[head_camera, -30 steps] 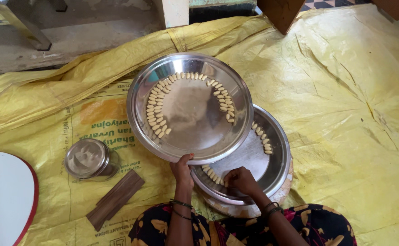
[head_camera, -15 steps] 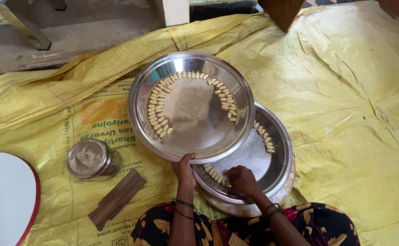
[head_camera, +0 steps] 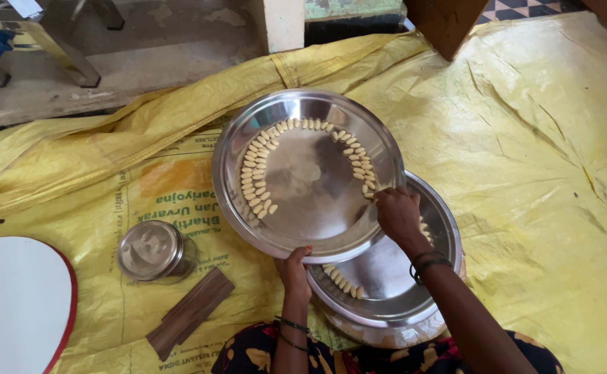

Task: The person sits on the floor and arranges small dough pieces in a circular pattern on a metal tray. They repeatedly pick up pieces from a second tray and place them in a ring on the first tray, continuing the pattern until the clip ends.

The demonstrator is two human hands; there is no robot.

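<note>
A large steel plate (head_camera: 303,215) rests tilted over a second steel plate (head_camera: 393,277). Several small pale dough pieces (head_camera: 255,180) line the upper plate's rim in an arc, and a few more dough pieces (head_camera: 341,282) lie in the lower plate. My left hand (head_camera: 294,269) grips the near rim of the upper plate. My right hand (head_camera: 397,213) has its fingertips at the right end of the arc, touching a piece there. Whether it pinches a piece, I cannot tell.
A yellow plastic sheet (head_camera: 539,138) covers the floor. A small steel lidded tin (head_camera: 150,249) and a brown wooden strip (head_camera: 189,312) lie at the left. A white round board with a red edge (head_camera: 12,305) is at the far left. Furniture legs stand beyond the sheet.
My right hand has risen from the lower plate to the right side of the upper plate's row of pieces. My left hand stays on the rim.
</note>
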